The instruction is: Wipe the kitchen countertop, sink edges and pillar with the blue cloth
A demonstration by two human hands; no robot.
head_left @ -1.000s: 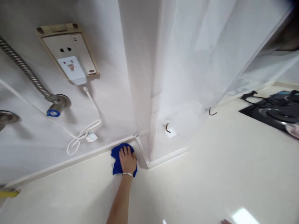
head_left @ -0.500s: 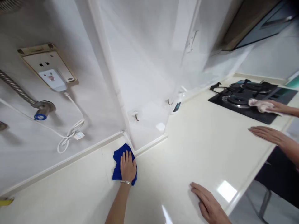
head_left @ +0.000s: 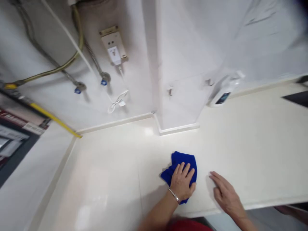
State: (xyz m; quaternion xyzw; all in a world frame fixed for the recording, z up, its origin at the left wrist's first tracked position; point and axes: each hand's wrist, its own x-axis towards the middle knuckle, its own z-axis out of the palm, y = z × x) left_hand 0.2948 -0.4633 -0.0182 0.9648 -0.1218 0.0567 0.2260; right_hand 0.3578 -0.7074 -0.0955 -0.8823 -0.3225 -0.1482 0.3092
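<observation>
My left hand (head_left: 182, 183), with a silver bracelet at the wrist, lies flat on a blue cloth (head_left: 178, 158) on the white countertop (head_left: 115, 160). Its fingers are spread over the cloth and press it down rather than wrap round it. The cloth is crumpled, and its edges show around the hand. To the right, close to the counter's front edge, is my right hand (head_left: 226, 195). Its fingers are stretched out with nothing in them; I cannot tell whether it touches the counter.
A white spray bottle (head_left: 223, 91) stands by the wall behind a projecting pillar (head_left: 183, 73). Hooks, a socket (head_left: 114, 48) with a plugged-in cable (head_left: 117, 102), and hoses are on the wall. A yellow pipe (head_left: 56, 120) runs along the left. A dark hob corner (head_left: 297, 98) shows at far right.
My view has swung left. My left hand has drawn the blue cloth out of the pillar corner toward the front edge. The co-worker's hands and most of the hob have left view.
</observation>
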